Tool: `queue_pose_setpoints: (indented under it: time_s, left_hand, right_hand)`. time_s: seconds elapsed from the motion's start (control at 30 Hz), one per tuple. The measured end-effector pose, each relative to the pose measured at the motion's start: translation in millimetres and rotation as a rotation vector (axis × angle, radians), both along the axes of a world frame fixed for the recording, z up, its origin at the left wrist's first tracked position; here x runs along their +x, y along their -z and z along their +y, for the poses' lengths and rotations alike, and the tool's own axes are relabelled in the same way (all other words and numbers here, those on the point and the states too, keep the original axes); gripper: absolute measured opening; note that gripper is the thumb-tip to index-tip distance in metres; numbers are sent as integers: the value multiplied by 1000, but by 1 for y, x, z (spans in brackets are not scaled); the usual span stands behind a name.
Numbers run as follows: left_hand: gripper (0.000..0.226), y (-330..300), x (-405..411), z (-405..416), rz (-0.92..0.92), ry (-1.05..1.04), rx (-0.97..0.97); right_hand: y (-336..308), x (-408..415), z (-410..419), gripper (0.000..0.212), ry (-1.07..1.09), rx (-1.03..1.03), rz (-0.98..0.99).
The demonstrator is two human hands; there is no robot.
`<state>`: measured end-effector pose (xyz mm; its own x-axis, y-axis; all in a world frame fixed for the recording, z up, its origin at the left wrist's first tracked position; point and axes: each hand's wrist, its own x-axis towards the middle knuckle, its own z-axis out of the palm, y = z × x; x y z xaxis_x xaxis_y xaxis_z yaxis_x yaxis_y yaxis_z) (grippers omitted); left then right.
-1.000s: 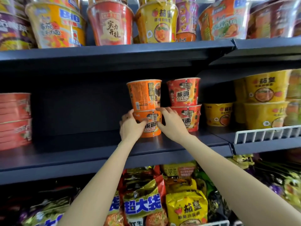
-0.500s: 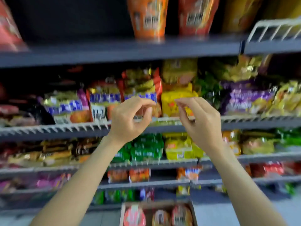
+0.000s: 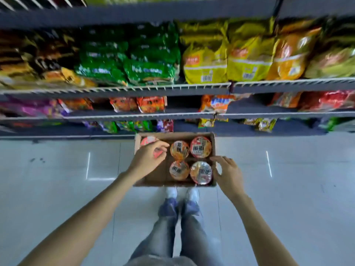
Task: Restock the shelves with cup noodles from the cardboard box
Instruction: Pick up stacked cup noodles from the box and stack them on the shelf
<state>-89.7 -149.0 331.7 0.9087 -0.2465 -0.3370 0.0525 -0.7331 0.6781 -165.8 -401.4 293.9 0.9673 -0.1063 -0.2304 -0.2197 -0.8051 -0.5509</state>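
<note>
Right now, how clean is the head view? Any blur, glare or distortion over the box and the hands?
Head view: the shelf packets are smeared by motion blur, their print unreadable; the cardboard box and cup noodles are sharper, with glare on the foil lids; bright streaks reflect off the floor tiles; wide-angle bending curves the shelf rails; left hand and right hand are slightly soft.

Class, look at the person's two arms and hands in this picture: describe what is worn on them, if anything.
Both forearms are bare up to the picture's lower edge: no sleeves show. The left hand and the right hand wear no gloves. No watch, bracelet or ring can be made out, though the picture is slightly blurred. Lower down, grey-blue trousers and shoes with white toes show.
</note>
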Motion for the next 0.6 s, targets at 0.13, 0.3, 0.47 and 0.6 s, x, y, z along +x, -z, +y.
queue_pose_setpoints:
  time_s: [0.13, 0.3, 0.47, 0.6]
  left_hand:
    - [24, 85, -16, -22, 210, -225, -31]
    - [29, 208, -23, -48, 414, -374, -14]
    - [39, 323, -16, -71, 385, -307, 79]
    - [51, 419, -13, -88, 405, -228, 120]
  right_hand:
    - [67, 1, -9, 32, -24, 15, 207]
    - [170, 32, -22, 33, -116, -70, 324]
    - [288, 72, -25, 37, -147, -70, 367]
    - [374, 109, -23, 56, -271, -185, 356]
